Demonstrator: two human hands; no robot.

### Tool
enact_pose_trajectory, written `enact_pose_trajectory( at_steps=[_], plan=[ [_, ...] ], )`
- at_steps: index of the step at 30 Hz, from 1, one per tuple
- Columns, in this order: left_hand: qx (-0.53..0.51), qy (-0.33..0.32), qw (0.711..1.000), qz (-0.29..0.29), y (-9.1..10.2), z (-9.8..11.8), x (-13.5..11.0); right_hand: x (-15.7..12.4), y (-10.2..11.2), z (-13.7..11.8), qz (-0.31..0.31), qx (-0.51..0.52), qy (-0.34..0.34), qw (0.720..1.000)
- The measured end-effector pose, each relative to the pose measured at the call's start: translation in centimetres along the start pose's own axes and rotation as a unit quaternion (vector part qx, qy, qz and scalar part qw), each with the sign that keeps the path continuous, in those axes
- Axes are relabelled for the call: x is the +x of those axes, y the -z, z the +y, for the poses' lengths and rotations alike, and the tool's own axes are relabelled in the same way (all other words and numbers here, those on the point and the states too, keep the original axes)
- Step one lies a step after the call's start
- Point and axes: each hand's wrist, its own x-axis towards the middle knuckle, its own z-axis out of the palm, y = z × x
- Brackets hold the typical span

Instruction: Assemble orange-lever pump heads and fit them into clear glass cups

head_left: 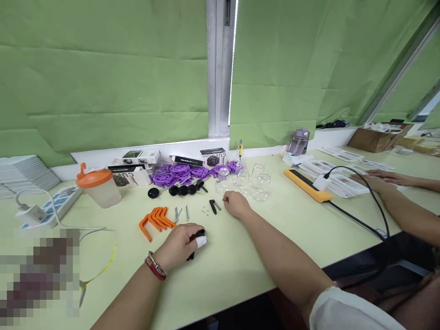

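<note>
My left hand (180, 245) is closed around a small black part (200, 233), with more black showing below the fingers at the tabletop. A white wrap covers one of its fingertips. My right hand (237, 205) is curled with its fingertips together low over the table; whatever they pinch, if anything, is too small to make out. Just left of it lie a black piece with a spring-like part (214, 207) and several tiny bits (205, 211). Silver screws (187, 212) and orange bent handles (156, 219) lie beyond my left hand. Clear glass jars (260, 188) stand behind my right hand.
Purple plastic parts (178, 174) and round black knobs (184, 189) lie before printed boxes (134, 175). An orange-lidded cup (99, 185) stands left, near a power strip (65, 206). To the right are a yellow power strip (307, 185), papers (343, 183) and another person's hands (374, 181).
</note>
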Motion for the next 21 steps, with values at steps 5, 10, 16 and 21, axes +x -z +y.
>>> enact_pose_trajectory(
  at_steps=[5,10,16,21],
  plan=[
    [-0.013,-0.008,1.0,0.015,-0.1,0.0,0.0,-0.6,0.5,0.0,0.021,0.155,0.034,0.987],
    [-0.008,-0.011,1.0,0.012,-0.1,-0.1,0.0,-2.3,0.6,-2.3,-0.047,0.436,0.108,0.892],
    [0.001,-0.014,1.0,0.019,-0.2,-0.3,0.1,-5.0,0.8,-5.5,-0.155,0.481,0.23,0.832],
    [0.012,-0.001,0.999,0.03,-0.4,-0.7,0.2,-5.6,0.6,-6.0,-0.181,0.454,0.237,0.839]
  ],
)
